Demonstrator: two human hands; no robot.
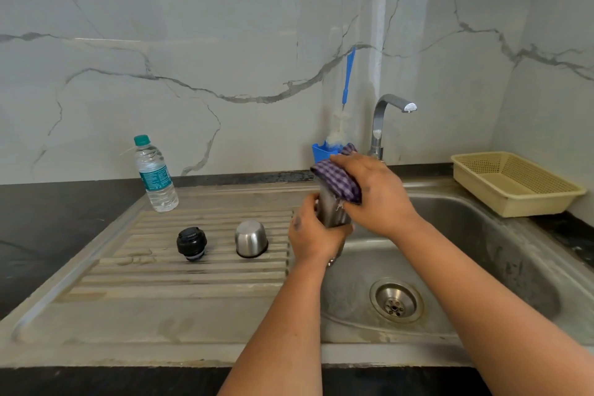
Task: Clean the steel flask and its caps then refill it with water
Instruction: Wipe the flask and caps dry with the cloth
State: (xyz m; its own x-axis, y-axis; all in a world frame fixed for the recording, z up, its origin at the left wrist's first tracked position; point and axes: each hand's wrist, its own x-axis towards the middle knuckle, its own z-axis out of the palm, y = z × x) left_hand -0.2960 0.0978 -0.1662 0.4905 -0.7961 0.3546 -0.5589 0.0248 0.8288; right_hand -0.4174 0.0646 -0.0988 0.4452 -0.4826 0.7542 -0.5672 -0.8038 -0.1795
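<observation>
Above the steel sink, the left hand grips a likely slippery cylindrical steel flask low; the right hand presses a checked purple cloth around its top.

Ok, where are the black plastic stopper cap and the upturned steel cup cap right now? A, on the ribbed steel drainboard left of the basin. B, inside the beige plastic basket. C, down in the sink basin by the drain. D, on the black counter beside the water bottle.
A: the black plastic stopper cap and the upturned steel cup cap stand side by side on the ribbed steel drainboard.
</observation>
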